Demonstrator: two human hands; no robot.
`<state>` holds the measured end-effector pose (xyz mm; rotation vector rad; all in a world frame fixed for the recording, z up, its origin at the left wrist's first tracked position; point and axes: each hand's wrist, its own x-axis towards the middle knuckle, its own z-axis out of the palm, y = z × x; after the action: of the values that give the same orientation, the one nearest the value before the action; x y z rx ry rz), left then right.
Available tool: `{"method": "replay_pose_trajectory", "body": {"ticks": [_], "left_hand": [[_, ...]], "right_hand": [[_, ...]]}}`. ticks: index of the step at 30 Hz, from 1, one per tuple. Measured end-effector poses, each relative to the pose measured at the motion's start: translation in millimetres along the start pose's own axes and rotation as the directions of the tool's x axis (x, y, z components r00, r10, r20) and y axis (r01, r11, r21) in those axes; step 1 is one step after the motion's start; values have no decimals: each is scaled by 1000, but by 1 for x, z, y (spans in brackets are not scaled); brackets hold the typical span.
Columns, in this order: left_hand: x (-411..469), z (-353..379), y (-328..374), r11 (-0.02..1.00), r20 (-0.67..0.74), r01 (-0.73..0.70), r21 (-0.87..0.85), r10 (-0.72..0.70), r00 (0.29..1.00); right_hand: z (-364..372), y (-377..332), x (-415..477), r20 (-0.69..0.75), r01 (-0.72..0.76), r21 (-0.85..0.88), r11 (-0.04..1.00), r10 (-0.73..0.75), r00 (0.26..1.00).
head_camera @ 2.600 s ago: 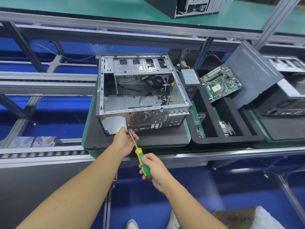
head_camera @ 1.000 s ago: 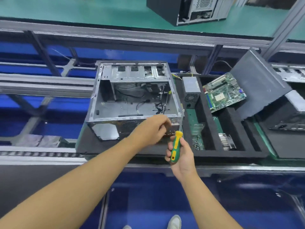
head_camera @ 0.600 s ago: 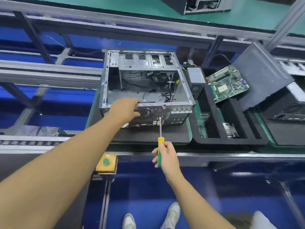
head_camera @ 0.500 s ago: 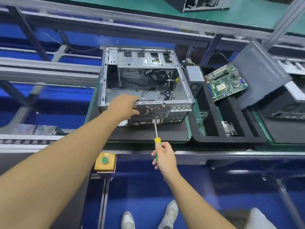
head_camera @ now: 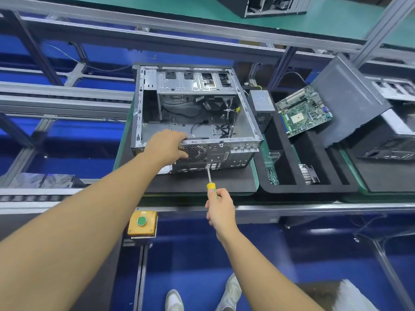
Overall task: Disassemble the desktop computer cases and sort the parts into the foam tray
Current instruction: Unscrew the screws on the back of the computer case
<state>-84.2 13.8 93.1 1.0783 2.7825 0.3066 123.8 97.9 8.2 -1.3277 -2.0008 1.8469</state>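
An open silver computer case (head_camera: 195, 113) lies on its side on a black mat, its rear panel facing me and loose cables inside. My left hand (head_camera: 166, 145) grips the near top edge of the case, over the fan grille (head_camera: 195, 153). My right hand (head_camera: 219, 206) is shut on a yellow and green screwdriver (head_camera: 211, 182), whose tip touches the rear panel below the grille. To the right, the black foam tray (head_camera: 307, 187) holds a power supply (head_camera: 261, 106), a green motherboard (head_camera: 303, 111), a heatsink (head_camera: 310, 173) and small bagged parts (head_camera: 272, 173).
A dark grey side panel (head_camera: 350, 102) leans over the tray's right side. Another case (head_camera: 390, 142) sits at the far right, and a black one (head_camera: 269, 5) on the green upper shelf. A yellow box with a green button (head_camera: 142, 223) hangs below the bench edge.
My left hand moved from the case's right rear corner to its near top edge by the fan grille. My right hand lowered and pointed the screwdriver tip at the rear panel.
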Motion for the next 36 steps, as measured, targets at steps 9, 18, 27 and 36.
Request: {"method": "replay_pose_trajectory", "body": {"ticks": [9,18,27,36], "left_hand": [[1,1,0,1000,-9,4,5,-4,1000],[2,4,-1,1000,-22,4,8,-3,1000],[1,2,0,1000,-38,7,0,-7,999],[1,3,0,1000,-36,-5,-1,5,999]], "right_hand": [[1,4,1,4,-4,-8,1000,4,1000],[2,0,-3,-85,60,-220,974,-80,993],[12,-5,-9,-174,62,-301,952,-119,978],[10,-7,-10,-166,60,-231,971,-100,981]]}}
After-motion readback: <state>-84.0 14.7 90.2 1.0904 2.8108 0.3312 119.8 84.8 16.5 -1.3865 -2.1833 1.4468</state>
